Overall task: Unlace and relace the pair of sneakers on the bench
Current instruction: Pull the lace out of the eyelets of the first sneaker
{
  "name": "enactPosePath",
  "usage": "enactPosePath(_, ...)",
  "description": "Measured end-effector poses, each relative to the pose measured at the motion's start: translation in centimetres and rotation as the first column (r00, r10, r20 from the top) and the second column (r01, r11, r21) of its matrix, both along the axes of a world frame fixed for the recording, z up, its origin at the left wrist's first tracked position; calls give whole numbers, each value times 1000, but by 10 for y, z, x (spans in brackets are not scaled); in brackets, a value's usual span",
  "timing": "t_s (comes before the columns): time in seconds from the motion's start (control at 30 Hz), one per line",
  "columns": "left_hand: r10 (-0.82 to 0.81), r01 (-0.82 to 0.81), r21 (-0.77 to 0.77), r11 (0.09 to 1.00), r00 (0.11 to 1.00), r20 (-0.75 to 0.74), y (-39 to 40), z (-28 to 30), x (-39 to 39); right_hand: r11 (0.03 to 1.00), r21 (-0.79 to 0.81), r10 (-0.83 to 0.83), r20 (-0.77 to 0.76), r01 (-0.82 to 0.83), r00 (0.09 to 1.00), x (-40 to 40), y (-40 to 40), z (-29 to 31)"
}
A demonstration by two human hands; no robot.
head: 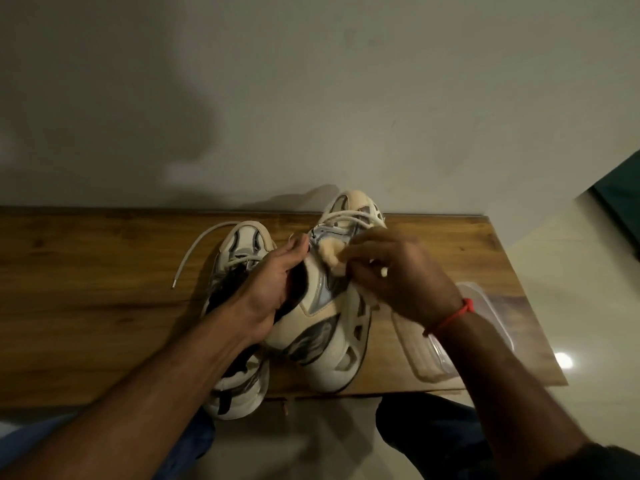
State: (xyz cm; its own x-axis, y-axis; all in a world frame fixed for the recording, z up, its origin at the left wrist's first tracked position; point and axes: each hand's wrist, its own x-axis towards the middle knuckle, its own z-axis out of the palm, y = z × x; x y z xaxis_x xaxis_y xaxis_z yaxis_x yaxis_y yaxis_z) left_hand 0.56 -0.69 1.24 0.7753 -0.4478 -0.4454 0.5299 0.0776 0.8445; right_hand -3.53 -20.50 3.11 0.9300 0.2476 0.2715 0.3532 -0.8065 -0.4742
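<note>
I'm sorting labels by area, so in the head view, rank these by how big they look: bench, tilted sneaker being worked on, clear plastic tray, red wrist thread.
1. bench
2. tilted sneaker
3. clear plastic tray, partly hidden by the forearm
4. red wrist thread

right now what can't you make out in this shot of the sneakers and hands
- Head view: the eyelets of the right sneaker are covered by the right hand, which is motion-blurred.
- Head view: the lace tip shows at the right hand's fingers; which eyelet it serves cannot be told.
- Head view: the left sneaker has its middle hidden by the left hand and forearm.
- Head view: the clear tray is partly behind the right wrist.
</note>
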Motion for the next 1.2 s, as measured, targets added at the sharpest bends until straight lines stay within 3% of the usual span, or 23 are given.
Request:
enactPosePath(0.1,-75,75,-11,997,997,8,-7,1,-8,950,18,-311,115,311,943,11,-26,-3)
enactPosePath(0.17,-73,73,-9,997,997,15,-11,-2,-12,927,15,-374,117,375,920,12,-36,-4)
enactPosePath(0.23,-63,63,-14,998,998,8,-12,-5,-12,954,-2,-301,29,301,953,6,-28,0)
enactPosePath(0.33,1,-1,-15,1000,1000,-6,-7,-3,-8,998,-18,59,-183,-63,981,-11,5,7)
enactPosePath(0.4,28,-28,-3,1000,1000,6,-2,-3,-3,987,-26,153,-188,-160,970,-12,13,8)
enactPosePath(0.47,-12,12,-3,1000,1000,18,-2,0,-2,1000,3,-7,-74,8,997,-4,1,8)
enactPosePath(0.53,-54,54,-15,998,998,16,-4,1,-4,967,12,-256,62,255,965,5,-21,8)
enactPosePath(0.6,-78,78,-36,996,997,3,-7,-2,-7,924,7,-383,66,383,922,7,-37,7)
enactPosePath(0.77,-63,63,-18,998,998,-14,-6,-10,-7,938,77,-321,-178,338,930,0,-27,8)
enactPosePath(1.07,5,-4,-42,999,1000,17,-8,-11,-7,907,94,-406,-53,410,912,9,-22,-1)
enactPosePath(1.13,30,-30,-45,999,999,15,-8,-11,-6,952,40,-303,-35,304,952,5,-14,3)
enactPosePath(1.2,68,-68,-73,995,998,-5,-5,-10,-3,998,-13,-62,-70,61,996,-5,6,8)
